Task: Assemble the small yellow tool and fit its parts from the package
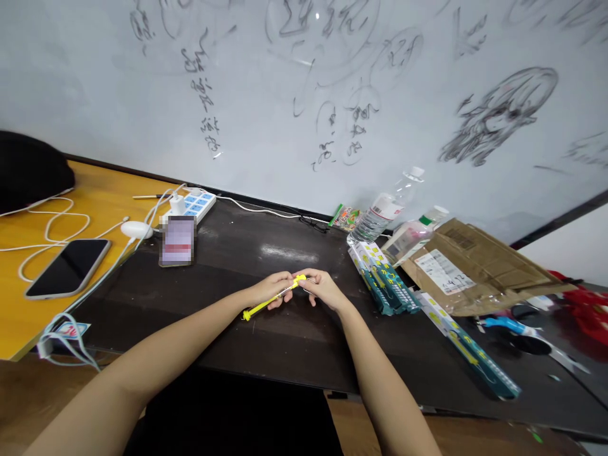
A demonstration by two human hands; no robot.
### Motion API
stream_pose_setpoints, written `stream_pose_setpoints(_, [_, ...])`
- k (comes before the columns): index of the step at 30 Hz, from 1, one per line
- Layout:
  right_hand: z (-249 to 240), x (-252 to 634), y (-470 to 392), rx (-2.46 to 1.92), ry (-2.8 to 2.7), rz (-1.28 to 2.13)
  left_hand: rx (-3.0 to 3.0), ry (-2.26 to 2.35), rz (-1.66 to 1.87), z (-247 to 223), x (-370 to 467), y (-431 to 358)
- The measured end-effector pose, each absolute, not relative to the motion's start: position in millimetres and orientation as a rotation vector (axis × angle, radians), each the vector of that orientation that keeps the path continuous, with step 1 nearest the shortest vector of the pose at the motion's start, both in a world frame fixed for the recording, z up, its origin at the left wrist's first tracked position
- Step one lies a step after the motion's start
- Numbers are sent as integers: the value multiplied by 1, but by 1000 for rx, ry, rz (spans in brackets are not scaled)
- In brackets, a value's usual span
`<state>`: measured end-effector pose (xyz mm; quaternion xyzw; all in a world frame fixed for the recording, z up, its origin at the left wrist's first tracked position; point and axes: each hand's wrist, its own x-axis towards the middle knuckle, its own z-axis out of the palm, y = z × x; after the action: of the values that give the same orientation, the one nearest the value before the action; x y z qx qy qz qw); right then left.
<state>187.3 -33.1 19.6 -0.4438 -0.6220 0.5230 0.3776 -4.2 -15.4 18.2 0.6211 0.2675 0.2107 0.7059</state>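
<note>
Dark surface (266,342) is backed by a scribbled whiteboard (304,95). At its middle, a yellow tool (273,297) is gripped by the left hand (274,289) and pinched at its far end by the right hand (323,288). Green packages (384,278) are stacked to the right.

A dark table (247,253) with a worn, faintly glossy wood-grain top carries a bright yellow plastic tool (273,297) with a thin metal-looking tip. Left of the table, an orange surface (95,190) looks smooth and matt under a glossy black phone (69,268) and white plastic cables (52,221). Right of the tool lie printed packets (382,278), clear plastic bottles (384,212) and matt brown cardboard (479,266).
</note>
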Motion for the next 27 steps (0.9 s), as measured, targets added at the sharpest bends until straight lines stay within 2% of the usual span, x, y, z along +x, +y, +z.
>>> stream_pose_setpoints(19, [13,188,-30,-1197,-1606,1227,1386,604,530,12,-2,-13])
stream_pose_setpoints(27, [16,183,-33,-1142,-1443,1237,1341,680,542,2,4,-7])
